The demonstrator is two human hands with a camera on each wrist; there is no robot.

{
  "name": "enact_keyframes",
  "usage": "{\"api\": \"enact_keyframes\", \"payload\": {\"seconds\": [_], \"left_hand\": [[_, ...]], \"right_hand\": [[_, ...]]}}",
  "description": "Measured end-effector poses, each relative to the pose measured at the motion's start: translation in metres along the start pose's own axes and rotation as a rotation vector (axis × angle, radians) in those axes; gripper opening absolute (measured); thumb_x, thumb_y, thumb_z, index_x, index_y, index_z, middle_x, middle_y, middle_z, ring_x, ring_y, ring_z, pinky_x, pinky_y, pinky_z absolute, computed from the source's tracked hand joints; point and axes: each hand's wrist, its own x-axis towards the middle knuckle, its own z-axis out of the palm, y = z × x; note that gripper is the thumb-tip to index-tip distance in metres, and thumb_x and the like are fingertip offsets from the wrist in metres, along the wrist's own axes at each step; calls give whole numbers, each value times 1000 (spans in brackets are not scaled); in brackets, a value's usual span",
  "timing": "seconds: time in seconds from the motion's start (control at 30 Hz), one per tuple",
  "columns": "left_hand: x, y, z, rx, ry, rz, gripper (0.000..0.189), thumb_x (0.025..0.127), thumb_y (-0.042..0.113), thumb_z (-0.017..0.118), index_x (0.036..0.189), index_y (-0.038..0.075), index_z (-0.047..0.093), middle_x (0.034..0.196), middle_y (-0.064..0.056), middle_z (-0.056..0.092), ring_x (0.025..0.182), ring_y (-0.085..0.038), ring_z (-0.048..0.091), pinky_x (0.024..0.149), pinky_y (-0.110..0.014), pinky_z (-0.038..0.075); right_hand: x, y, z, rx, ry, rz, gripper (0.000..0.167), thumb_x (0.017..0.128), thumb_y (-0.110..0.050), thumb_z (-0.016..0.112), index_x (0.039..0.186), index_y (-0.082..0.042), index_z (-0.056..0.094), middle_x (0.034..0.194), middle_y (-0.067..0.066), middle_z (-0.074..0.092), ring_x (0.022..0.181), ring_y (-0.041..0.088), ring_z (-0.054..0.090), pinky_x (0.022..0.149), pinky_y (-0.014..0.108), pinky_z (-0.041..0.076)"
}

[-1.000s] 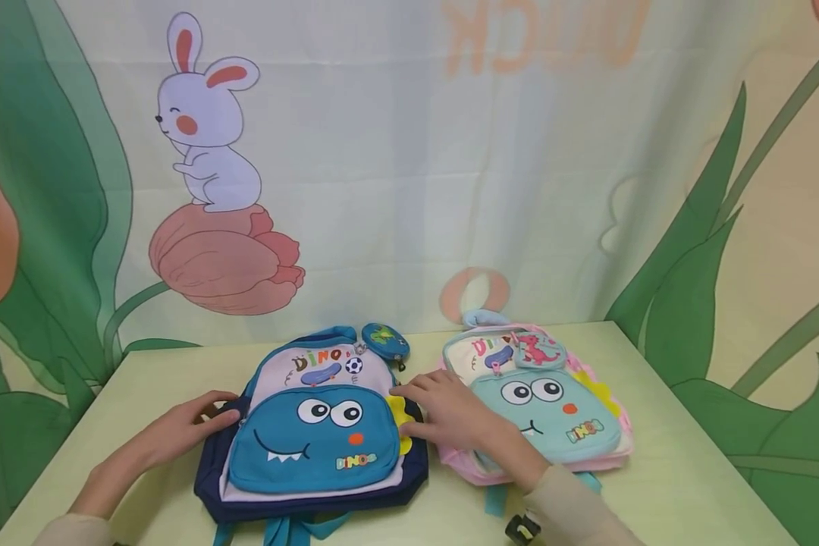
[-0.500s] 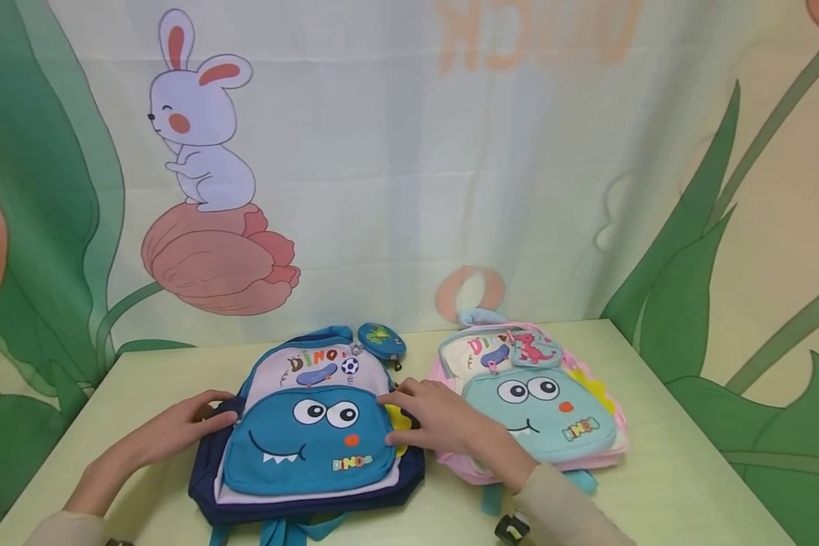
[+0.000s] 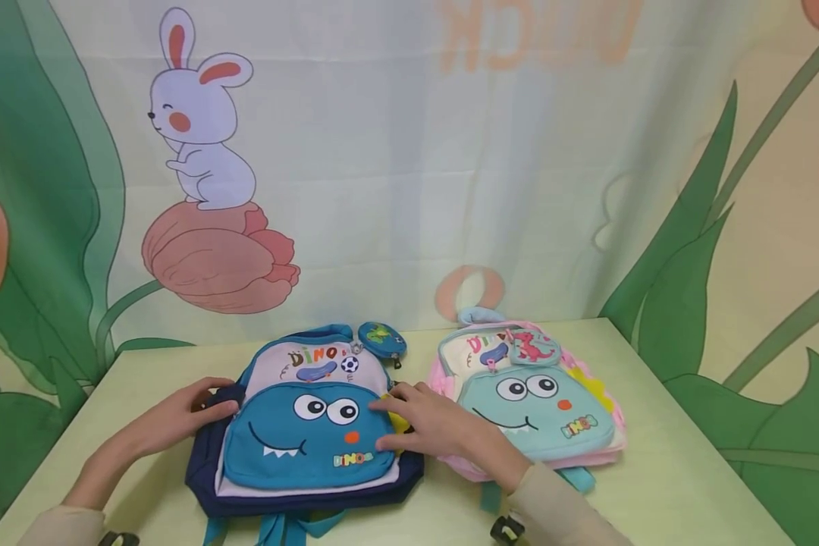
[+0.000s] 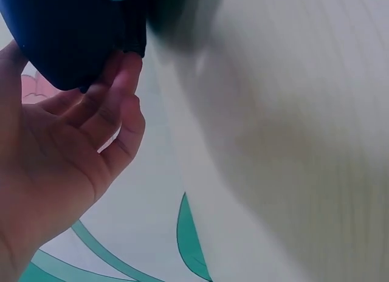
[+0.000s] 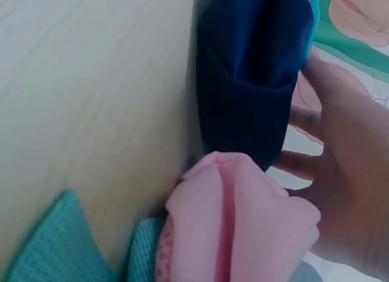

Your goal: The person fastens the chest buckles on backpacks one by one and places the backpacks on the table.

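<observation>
A blue dinosaur backpack (image 3: 300, 440) with a cartoon face lies front up on the table. My left hand (image 3: 180, 417) holds its navy left side, thumb in front and fingers curled behind; the left wrist view shows those fingers (image 4: 124, 81) against the dark cloth. On the opposite side my right hand (image 3: 426, 417) reaches over the yellow frill, with thumb and fingertips at the right edge of the teal front pocket. In the right wrist view the navy side panel (image 5: 246, 112) is beside that hand. A small round teal pouch (image 3: 382, 340) hangs from the top.
A pink and mint dinosaur backpack (image 3: 539, 417) lies close on the right, just beneath my right forearm. Teal straps (image 3: 283, 531) trail toward the front of the pale table (image 3: 669, 455). A printed curtain (image 3: 355, 189) hangs behind.
My right hand has moved left from the yellow frill onto the front pocket's edge. The left fingers have lifted the navy side cloth slightly. The view has shifted a little.
</observation>
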Motion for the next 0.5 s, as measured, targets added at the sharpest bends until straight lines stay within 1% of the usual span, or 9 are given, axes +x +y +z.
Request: {"api": "enact_keyframes", "payload": {"seconds": [0.1, 0.2, 0.27, 0.37, 0.43, 0.5], "left_hand": [[-2, 5, -5, -36, 4, 17, 74, 99, 53, 53, 151, 5, 32, 151, -36, 34, 135, -58, 36, 91, -55, 54], [-3, 8, -9, -52, 34, 55, 71, 100, 50, 51, 153, 6, 30, 152, -33, 34, 136, -58, 35, 94, -59, 51], [-5, 10, -13, -57, 64, 86, 68, 102, 48, 50, 153, 8, 30, 147, -30, 42, 132, -55, 42, 94, -59, 51], [-9, 15, -16, -76, 102, 123, 63, 103, 43, 49, 154, 12, 30, 134, -21, 53, 124, -44, 52, 89, -52, 53], [-12, 18, -18, -97, 120, 142, 60, 104, 40, 48, 155, 13, 29, 128, -17, 54, 121, -38, 54, 87, -47, 53], [-16, 21, -20, -120, 133, 163, 58, 105, 38, 47, 155, 15, 28, 129, -17, 53, 120, -37, 54, 86, -45, 53]], "right_hand": [[-2, 1, -1, 28, -21, 12, 75, 86, -76, 50, 150, -39, 41, 151, 2, 43, 131, 24, 46, 107, 45, 45], [-4, 1, -1, 66, -47, 2, 78, 85, -78, 51, 151, -40, 37, 158, 4, 33, 138, 28, 42, 110, 49, 42], [-5, 1, 0, 102, -58, -3, 79, 84, -78, 52, 152, -42, 34, 163, 3, 24, 143, 30, 37, 112, 51, 39], [-7, 1, 1, 151, -60, -8, 82, 83, -77, 55, 153, -43, 32, 167, 0, 11, 148, 32, 31, 114, 53, 36], [-7, 1, 3, 164, -63, -2, 81, 83, -77, 56, 153, -44, 31, 167, -2, 9, 148, 31, 29, 114, 54, 36], [-8, 1, 4, 165, -63, 1, 80, 83, -76, 56, 153, -45, 31, 167, -2, 10, 148, 31, 29, 114, 55, 35]]}}
